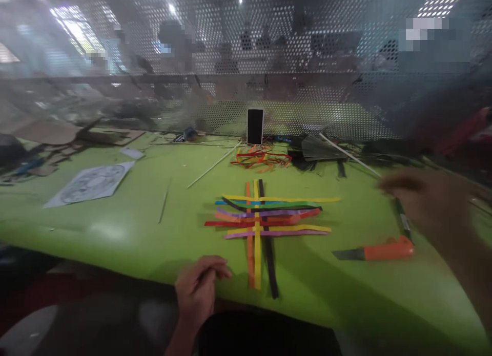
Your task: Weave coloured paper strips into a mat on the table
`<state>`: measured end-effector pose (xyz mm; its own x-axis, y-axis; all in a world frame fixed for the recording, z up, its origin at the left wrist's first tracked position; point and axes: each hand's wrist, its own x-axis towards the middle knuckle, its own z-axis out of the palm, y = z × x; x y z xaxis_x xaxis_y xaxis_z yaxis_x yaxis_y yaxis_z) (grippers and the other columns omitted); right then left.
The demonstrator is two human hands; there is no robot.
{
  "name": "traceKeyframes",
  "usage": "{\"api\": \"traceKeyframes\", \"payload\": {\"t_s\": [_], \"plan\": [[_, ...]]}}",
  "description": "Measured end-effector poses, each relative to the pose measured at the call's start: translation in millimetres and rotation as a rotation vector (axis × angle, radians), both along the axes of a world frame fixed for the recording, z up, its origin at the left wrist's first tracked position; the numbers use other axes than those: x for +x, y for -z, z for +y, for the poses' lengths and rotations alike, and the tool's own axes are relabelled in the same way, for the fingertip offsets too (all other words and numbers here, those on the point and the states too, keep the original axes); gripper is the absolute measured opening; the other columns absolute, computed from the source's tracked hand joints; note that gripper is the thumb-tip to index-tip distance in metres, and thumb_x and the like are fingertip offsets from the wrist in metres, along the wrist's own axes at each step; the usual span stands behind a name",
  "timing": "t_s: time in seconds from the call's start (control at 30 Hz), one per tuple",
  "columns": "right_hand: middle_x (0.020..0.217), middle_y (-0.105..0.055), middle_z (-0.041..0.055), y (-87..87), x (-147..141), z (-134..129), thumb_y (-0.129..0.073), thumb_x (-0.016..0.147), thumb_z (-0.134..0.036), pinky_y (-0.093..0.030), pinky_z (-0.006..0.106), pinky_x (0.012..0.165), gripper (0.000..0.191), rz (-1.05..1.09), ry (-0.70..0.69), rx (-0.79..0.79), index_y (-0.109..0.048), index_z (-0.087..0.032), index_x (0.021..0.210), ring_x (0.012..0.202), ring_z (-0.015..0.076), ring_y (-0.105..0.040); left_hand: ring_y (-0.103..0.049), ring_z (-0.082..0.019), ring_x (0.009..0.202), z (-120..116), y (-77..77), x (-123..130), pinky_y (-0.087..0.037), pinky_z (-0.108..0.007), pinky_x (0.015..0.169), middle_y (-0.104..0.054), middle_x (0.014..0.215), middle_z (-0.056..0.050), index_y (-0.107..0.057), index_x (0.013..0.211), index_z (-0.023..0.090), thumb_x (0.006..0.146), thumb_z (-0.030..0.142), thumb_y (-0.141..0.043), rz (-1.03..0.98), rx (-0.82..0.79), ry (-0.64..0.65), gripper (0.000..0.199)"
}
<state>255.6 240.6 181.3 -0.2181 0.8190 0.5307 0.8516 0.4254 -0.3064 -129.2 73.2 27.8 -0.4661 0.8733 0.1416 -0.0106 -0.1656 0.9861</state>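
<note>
Several coloured paper strips lie crossed in a woven grid on the green table; a yellow strip (258,264) runs lengthwise between an orange strip (251,264) and a black strip (271,264). My left hand (200,287) rests at the table's front edge, left of the strips, with its fingers curled; whether it holds anything is hidden. On the right, my right hand (409,189) is blurred by motion near the end of a thin white stick (349,154). Its grip cannot be made out. Below it lies an orange cutter (388,250) with its blade pointing left.
A phone (255,126) stands upright against the perforated metal screen (223,97). In front of it is a tangle of red strips (261,160). Dark strips (325,148) lie at the back right. A printed sheet (92,183) is on the left.
</note>
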Motion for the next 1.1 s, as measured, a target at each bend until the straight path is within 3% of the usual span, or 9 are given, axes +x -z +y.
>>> {"api": "traceKeyframes", "payload": {"t_s": [0.13,0.23,0.33,0.43,0.5,0.67,0.8,0.9,1.1], "plan": [[0.093,-0.077,0.0041,-8.2,-114.1,106.5,-0.056,0.071,-0.005,-0.054,0.029,0.075,0.038,-0.072,-0.280,-0.192,-0.078,-0.022,0.097,0.080,0.0196,-0.070,-0.066,-0.013,0.049,6.9,6.0,-6.4,-0.050,-0.021,0.048,-0.074,0.062,-0.002,-0.078,0.084,0.018,0.083,0.011,-0.058,0.109,0.153,0.125,0.021],[0.118,-0.074,0.0075,15.0,-184.4,166.6,-0.064,0.070,-0.003,-0.052,0.030,0.087,0.049,-0.168,-0.426,-0.339,-0.077,-0.018,0.114,0.099,0.0243,-0.068,-0.067,-0.013,0.054,10.4,11.1,-9.0,-0.052,-0.021,0.055,-0.075,0.064,-0.001,-0.079,0.088,0.019,0.083,0.006,-0.054,0.169,0.208,0.172,0.028],[0.113,-0.075,0.0079,40.2,-223.6,203.0,-0.070,0.066,-0.001,-0.050,0.031,0.092,0.039,-0.176,-0.473,-0.413,-0.080,-0.018,0.099,0.103,0.0263,-0.067,-0.066,-0.012,0.056,11.9,14.1,-8.3,-0.050,-0.020,0.056,-0.075,0.065,0.000,-0.078,0.092,0.019,0.085,0.004,-0.051,0.158,0.218,0.175,0.032],[0.085,-0.076,0.0081,45.4,-232.8,225.9,-0.073,0.068,-0.003,-0.051,0.033,0.088,0.014,-0.089,-0.445,-0.444,-0.077,-0.013,0.076,0.088,0.0237,-0.068,-0.067,-0.011,0.056,11.8,14.6,-7.8,-0.050,-0.020,0.058,-0.075,0.066,0.002,-0.077,0.093,0.020,0.086,0.003,-0.050,0.153,0.223,0.182,0.033],[0.074,-0.073,0.0055,33.3,-227.5,238.6,-0.073,0.074,-0.006,-0.052,0.033,0.085,0.006,0.025,-0.410,-0.438,-0.074,-0.012,0.076,0.079,0.0195,-0.066,-0.067,-0.011,0.057,11.0,14.3,-8.7,-0.049,-0.020,0.059,-0.074,0.065,0.003,-0.077,0.092,0.021,0.086,0.003,-0.050,0.172,0.215,0.184,0.033],[0.081,-0.070,0.0035,-31.5,-203.8,262.4,-0.060,0.095,-0.010,-0.055,0.026,0.075,0.006,0.406,-0.321,-0.362,-0.064,-0.012,0.099,0.074,0.0109,-0.064,-0.069,-0.012,0.058,11.1,11.7,-10.8,-0.050,-0.021,0.064,-0.073,0.063,0.004,-0.075,0.088,0.021,0.087,0.004,-0.051,0.244,0.182,0.203,0.029],[0.081,-0.069,0.0024,-71.0,-198.2,266.4,-0.052,0.097,-0.006,-0.057,0.026,0.072,0.014,0.623,-0.279,-0.413,-0.058,-0.019,0.094,0.073,0.0112,-0.067,-0.068,-0.012,0.056,13.6,4.8,-8.6,-0.049,-0.021,0.063,-0.073,0.061,0.005,-0.073,0.085,0.021,0.087,0.007,-0.050,0.321,0.210,0.190,0.027],[0.078,-0.071,0.0043,-74.6,-203.5,258.1,-0.057,0.092,-0.004,-0.057,0.027,0.067,0.015,0.624,-0.290,-0.516,-0.058,-0.018,0.087,0.072,0.0145,-0.069,-0.069,-0.012,0.056,14.3,1.5,-6.2,-0.049,-0.022,0.063,-0.073,0.062,0.005,-0.073,0.084,0.022,0.086,0.007,-0.050,0.361,0.220,0.158,0.027],[0.072,-0.073,0.0080,-47.9,-216.2,229.9,-0.069,0.085,-0.006,-0.058,0.030,0.063,0.016,0.527,-0.294,-0.678,-0.058,-0.016,0.079,0.064,0.0175,-0.069,-0.068,-0.015,0.055,16.7,2.7,-3.6,-0.050,-0.024,0.061,-0.072,0.060,0.002,-0.073,0.082,0.020,0.086,0.011,-0.050,0.340,0.194,0.155,0.025]]}}
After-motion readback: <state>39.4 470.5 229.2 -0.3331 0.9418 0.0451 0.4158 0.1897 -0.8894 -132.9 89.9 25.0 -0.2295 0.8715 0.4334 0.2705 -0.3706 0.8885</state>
